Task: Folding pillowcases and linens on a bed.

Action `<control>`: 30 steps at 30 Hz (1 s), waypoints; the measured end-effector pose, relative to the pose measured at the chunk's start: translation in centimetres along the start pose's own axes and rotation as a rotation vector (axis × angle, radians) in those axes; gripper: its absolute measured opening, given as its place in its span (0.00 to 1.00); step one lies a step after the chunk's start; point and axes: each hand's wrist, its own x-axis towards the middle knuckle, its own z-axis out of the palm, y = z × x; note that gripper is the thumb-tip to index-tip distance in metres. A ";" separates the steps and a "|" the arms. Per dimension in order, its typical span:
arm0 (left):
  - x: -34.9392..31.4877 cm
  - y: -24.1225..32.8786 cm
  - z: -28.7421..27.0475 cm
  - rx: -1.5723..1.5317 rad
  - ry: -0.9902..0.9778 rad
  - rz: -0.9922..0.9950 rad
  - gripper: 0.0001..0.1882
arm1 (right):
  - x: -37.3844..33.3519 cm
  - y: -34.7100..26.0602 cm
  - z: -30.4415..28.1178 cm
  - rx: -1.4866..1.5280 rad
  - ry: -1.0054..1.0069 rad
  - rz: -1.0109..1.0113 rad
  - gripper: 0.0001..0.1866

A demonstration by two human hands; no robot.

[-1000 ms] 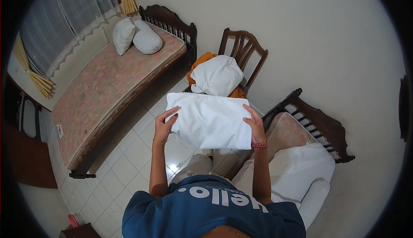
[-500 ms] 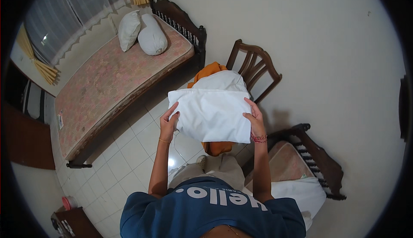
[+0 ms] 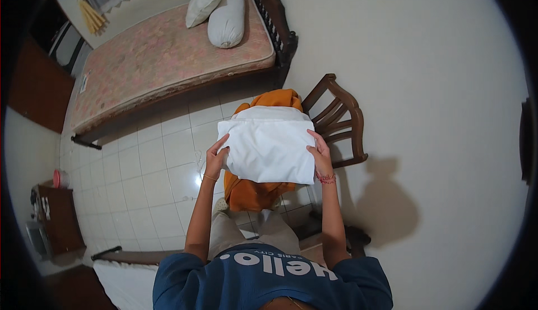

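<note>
A folded white cloth (image 3: pixel 268 152), roughly rectangular, is stretched between my two hands in front of me. My left hand (image 3: pixel 216 153) pinches its left side, thumb on top. On the opposite edge, my right hand (image 3: pixel 320 156) grips it the same way. Under and behind it lies more white fabric (image 3: pixel 272 112). Orange cloth (image 3: pixel 255 197) shows beyond that and again below the near edge, heaped at a brown wooden chair (image 3: pixel 352 120). The held cloth hides most of the heap and the chair seat, so I cannot tell whether it touches the pile.
A bed with a pink patterned mattress (image 3: pixel 168 66) stands at the far left, bearing a white pillow (image 3: pixel 205 3) and a white bolster (image 3: pixel 227 23). Another bed's white-covered end (image 3: pixel 126 279) is at the lower left. A small brown cabinet (image 3: pixel 60 217) stands by the left wall.
My body has turned left, so the bed and chair appear rotated clockwise. The white cloth stays in both hands and now hangs nearer the middle of the orange heap.
</note>
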 end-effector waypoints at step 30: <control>1.3 -18.2 -4.2 0.543 0.337 0.010 0.16 | 6.9 12.9 -6.1 -0.947 -0.070 -0.259 0.25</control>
